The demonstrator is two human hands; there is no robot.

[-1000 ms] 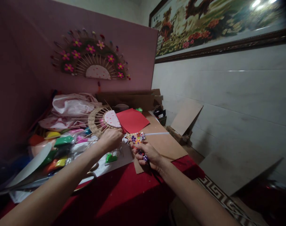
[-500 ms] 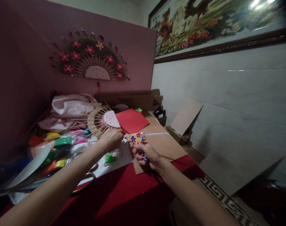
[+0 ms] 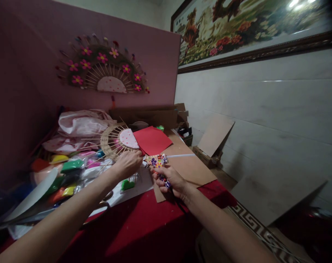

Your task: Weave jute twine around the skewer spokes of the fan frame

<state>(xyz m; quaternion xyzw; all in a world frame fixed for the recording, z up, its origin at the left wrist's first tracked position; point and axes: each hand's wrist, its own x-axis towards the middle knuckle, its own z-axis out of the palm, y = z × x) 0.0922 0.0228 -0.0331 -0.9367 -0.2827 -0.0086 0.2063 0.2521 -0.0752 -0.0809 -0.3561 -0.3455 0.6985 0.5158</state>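
My right hand (image 3: 170, 179) is wrapped round the grip of a flower-patterned glue gun (image 3: 156, 160), whose nozzle points left. A dark cord hangs below that hand. Close to the nozzle is my left hand (image 3: 129, 161), its fingers closed and turned down; what they hold, if anything, is hidden. Just beyond the left hand lies a half-round woven fan (image 3: 108, 141) with thin sticks fanning out and a pink dotted centre (image 3: 129, 138). The left hand overlaps the fan's lower edge, and I cannot tell whether it touches.
Red paper (image 3: 152, 140) lies behind the hands, partly over brown cardboard (image 3: 192, 170). Bags of coloured clay (image 3: 72, 165) crowd the left, beside pink cloth (image 3: 84, 122). A red cloth (image 3: 144, 223) covers the table's front. A finished flowered fan (image 3: 111, 78) hangs on the pink panel.
The whole view has shifted very slightly. Both hands and the glue gun keep nearly the same positions.
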